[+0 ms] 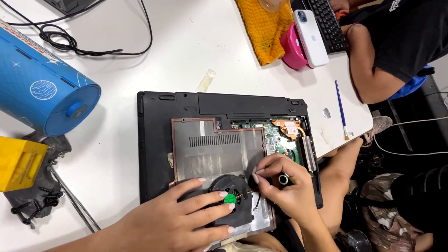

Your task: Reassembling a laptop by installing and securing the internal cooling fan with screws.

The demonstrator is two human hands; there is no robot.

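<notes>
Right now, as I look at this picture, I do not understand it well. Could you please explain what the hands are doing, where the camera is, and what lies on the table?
There is no machine here. A person wears a camera on the head, so the one picture looks down at their own two hands. On the white table lies an opened black laptop, bottom side up, its green circuit board showing. The left hand rests on the round black fan and holds a small green pick. The right hand pinches something small beside the fan; I cannot tell what. Around lie a blue tube, a yellow box, black cables, a yellow cloth, a white phone and a blue paintbrush. Another person's arm is at the upper right.
</notes>
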